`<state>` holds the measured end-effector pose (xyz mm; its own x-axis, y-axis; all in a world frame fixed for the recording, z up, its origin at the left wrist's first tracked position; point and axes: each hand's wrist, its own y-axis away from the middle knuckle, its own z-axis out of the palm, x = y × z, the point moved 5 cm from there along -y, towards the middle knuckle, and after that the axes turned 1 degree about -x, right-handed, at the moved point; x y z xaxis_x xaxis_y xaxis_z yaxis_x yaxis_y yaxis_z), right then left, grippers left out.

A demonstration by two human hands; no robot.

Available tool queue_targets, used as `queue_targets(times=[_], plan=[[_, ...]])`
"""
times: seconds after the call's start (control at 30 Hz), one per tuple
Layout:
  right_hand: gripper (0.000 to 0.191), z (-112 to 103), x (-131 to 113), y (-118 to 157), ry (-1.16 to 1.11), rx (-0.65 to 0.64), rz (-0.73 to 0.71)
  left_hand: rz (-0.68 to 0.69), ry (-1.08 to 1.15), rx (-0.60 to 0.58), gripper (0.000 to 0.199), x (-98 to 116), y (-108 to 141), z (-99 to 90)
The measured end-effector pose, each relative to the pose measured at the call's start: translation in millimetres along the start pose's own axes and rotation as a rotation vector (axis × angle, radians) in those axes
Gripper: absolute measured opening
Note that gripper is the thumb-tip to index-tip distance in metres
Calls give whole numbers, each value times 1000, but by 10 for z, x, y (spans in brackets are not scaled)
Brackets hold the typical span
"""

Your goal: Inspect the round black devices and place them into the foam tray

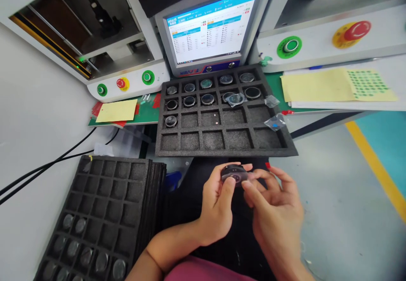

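Above my lap, my left hand (218, 207) grips a round black watch body (234, 172), with the thumb on its near face. A clear film (239, 177) lies over that face and reaches to the right. The thumb and forefinger of my right hand (274, 205) pinch the film's right edge, while its other fingers are curled loosely. A small red tab (268, 165) shows at a right fingertip. Just beyond the hands, a black foam tray (226, 149) holds several round watch bodies in its back rows, with crumpled clear film pieces (275, 122) on its right side.
Stacked foam trays (127, 164) stand at lower left, the top one holding several round pieces. Behind the near tray is a monitor (212, 27), with machines bearing buttons (291, 46) on both sides. Yellow paper (317, 87) lies right; black cables (60, 160) cross the left.
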<state>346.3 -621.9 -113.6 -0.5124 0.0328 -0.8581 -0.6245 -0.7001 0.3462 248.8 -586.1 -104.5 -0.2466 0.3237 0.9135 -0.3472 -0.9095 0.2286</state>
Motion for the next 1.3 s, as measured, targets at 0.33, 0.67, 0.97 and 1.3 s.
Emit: queue_targets(times=[0.33, 0.67, 0.97, 1.3], plan=[[35, -173, -49, -219, -54, 94, -223, 466, -791, 175, 26, 804, -467, -455], [38, -342, -37, -322, -120, 48, -78, 406, -1866, -18, 25, 870, -1450, -671], [37, -613, -66, -488, -176, 102, -11, 333, -2048, -248, 30, 964, -1435, -683], [40, -723, -107, -512, -142, 106, -38, 361, -1993, -205, 30, 917, -1780, 291]])
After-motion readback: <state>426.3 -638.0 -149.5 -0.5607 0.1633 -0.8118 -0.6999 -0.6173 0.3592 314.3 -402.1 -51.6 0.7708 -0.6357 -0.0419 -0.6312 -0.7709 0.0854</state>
